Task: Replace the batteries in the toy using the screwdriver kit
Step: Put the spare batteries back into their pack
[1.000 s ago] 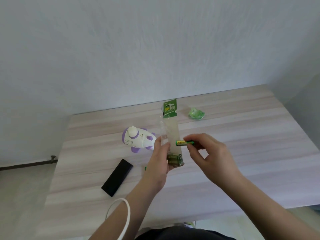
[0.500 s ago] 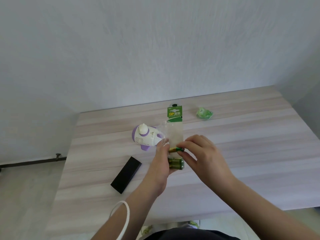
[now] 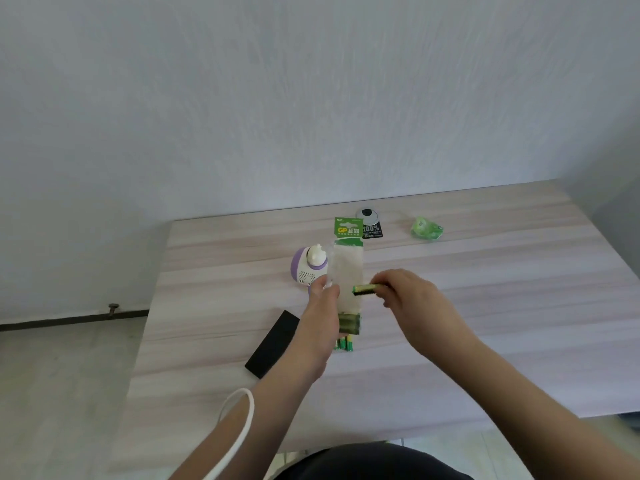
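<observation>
Battery (image 3: 364, 289) pulled clear of pack (image 3: 348, 271) again

Single head-worn view, forward and down over table (image 3: 485, 306), near.

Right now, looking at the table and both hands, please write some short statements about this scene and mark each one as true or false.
1. The right hand pinches a single battery. True.
2. The left hand holds the battery pack. True.
3. The toy is held in the right hand. False: it lies on the table, behind the left hand.
4. The black case lies to the right of both hands. False: it lies to their left.
5. Loose batteries lie on the table beneath the pack. True.
</observation>
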The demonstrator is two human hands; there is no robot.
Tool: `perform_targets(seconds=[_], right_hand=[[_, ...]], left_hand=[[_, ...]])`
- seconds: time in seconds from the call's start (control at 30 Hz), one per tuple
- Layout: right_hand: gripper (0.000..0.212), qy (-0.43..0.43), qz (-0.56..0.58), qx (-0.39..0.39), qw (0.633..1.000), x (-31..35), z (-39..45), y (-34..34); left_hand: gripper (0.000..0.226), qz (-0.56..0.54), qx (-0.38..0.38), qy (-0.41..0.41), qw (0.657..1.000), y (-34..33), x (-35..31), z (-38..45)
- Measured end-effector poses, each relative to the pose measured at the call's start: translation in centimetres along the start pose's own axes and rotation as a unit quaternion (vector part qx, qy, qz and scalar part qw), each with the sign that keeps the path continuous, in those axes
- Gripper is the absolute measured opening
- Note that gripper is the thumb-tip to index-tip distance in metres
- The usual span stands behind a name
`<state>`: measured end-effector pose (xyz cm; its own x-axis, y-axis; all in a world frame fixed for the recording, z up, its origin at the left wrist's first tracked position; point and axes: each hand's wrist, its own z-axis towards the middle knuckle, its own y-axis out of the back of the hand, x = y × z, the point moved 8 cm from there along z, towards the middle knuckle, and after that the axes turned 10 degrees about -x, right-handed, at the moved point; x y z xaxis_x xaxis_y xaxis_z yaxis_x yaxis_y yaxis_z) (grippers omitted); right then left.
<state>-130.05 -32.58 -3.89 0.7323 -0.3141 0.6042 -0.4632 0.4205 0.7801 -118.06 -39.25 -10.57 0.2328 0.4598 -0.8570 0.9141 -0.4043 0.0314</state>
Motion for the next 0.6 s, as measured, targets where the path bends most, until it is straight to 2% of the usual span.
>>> perform_targets(seconds=[0.07, 0.1, 0.17, 0.2, 0.23, 0.27, 0.33, 0.4, 0.43, 0.53, 0.6], right_hand=[[0.013, -0.135, 0.137, 0.046, 0.98, -1.4, -0.5, -0.7], [0.014, -0.193, 0.23, 0.047, 0.953, -1.9, -0.9, -1.1], [0.02, -0.291, 0.424, 0.056, 0.856, -1.9, -1.8, -2.3], [0.024, -0.324, 0.497, 0.061, 0.803, -1.6, -2.0, -2.9], [0.028, -0.342, 0.542, 0.066, 0.765, -1.2, -2.2, -3.3], [0.029, -0.351, 0.566, 0.071, 0.742, -0.7, -2.3, -3.6], [0.029, -0.353, 0.585, 0.074, 0.726, 0.4, -2.1, -3.9], [0.026, -0.342, 0.573, 0.063, 0.742, 1.5, -1.7, -4.1], [0.023, -0.324, 0.543, 0.053, 0.773, 2.0, -1.4, -4.0], [0.017, -0.231, 0.366, 0.007, 0.901, 3.1, -0.4, -2.8], [0.012, -0.16, 0.247, -0.024, 0.955, 4.0, 0.2, -2.2]], left_hand=[[0.036, -0.014, 0.012, 0.008, 1.0, 0.5, 0.1, 0.4], [0.036, -0.026, 0.019, 0.015, 0.999, 0.7, 0.1, 0.5], [0.035, -0.052, 0.029, 0.03, 0.998, 1.0, 0.1, 0.5], [0.035, -0.058, 0.031, 0.031, 0.997, 1.3, 0.0, 0.6], [0.035, -0.061, 0.032, 0.028, 0.997, 1.4, 0.0, 0.7], [0.035, -0.066, 0.033, 0.024, 0.997, 1.7, -0.1, 0.9], [0.035, -0.083, 0.03, 0.023, 0.996, 2.1, -0.2, 1.1], [0.035, -0.093, 0.027, 0.027, 0.995, 2.6, -0.3, 1.2], [0.035, -0.093, 0.027, 0.028, 0.995, 2.8, -0.3, 1.3], [0.035, -0.091, 0.029, 0.023, 0.995, 3.5, -0.5, 1.5], [0.034, -0.091, 0.037, 0.016, 0.995, 3.8, -0.8, 1.5]])
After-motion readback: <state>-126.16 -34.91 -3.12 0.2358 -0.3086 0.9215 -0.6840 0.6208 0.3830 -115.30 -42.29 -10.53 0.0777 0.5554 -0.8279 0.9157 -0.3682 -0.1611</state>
